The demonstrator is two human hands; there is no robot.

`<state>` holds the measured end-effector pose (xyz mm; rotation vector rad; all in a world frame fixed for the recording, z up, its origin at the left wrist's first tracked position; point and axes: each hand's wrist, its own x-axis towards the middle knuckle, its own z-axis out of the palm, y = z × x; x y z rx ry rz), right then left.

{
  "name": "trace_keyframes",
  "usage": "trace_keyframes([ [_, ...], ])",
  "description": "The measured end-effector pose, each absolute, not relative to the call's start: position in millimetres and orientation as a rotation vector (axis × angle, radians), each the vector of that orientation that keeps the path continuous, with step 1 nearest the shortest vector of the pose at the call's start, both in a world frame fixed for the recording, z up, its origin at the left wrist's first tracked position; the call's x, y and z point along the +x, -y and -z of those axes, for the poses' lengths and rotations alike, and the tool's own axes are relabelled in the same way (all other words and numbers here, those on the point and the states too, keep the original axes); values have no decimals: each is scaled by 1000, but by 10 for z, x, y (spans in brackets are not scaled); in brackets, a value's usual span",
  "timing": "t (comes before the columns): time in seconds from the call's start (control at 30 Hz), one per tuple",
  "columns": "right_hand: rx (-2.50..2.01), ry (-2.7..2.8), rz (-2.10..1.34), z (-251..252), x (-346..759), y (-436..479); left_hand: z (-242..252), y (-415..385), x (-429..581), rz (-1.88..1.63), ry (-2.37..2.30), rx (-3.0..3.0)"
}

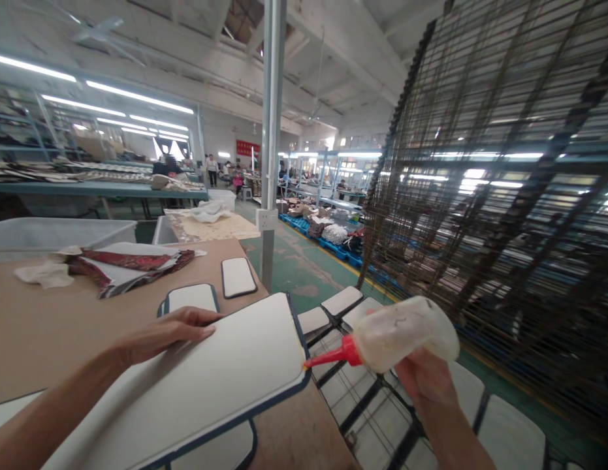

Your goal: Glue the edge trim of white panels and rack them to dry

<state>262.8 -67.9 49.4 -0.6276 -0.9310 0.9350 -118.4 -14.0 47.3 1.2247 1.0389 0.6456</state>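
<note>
My left hand [179, 333] grips the far edge of a large white panel [210, 372] with rounded corners and a dark border, thumb on top. The panel is raised and tilted over the table. In my right hand [426, 375] is a squeeze bottle [399, 331], whitish and translucent, lying nearly sideways. Its red nozzle [333, 356] points left, and the tip touches or almost touches the panel's right edge near the corner. A thin yellowish line runs along that edge. Smaller white panels with dark borders lie beyond [239, 277] and beneath the large one.
Folded patterned fabric [137, 261] lies on the brown table [19, 339]. Right of it, a wire rack [352, 398] holds more white panels. Tall raised wire racks [490, 163] stand at right, and a metal post [272, 130] rises past the table. People work far back.
</note>
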Motion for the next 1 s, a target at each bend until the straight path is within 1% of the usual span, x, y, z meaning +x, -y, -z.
trace_keyframes([
  [0.07, -653, 891, -891, -464, 2617, 687, -450, 127, -1194, -551, -955, 1241],
  [0.13, -653, 874, -839, -428, 2604, 696, -414, 115, -1206, -538, -917, 1247],
  [0.33, -624, 858, -795, -365, 2560, 747, -333, 131, -1159, -602, -936, 1198],
  [0.5, -606, 823, -717, -330, 2506, 751, -291, 170, -1066, -726, -993, 1108],
  [0.83, -494, 756, -607, -319, 2385, 643, -104, 160, -954, -794, -920, 1064],
  [1.0, -538, 760, -595, -292, 2363, 573, 8, 194, -907, -810, -866, 1015],
])
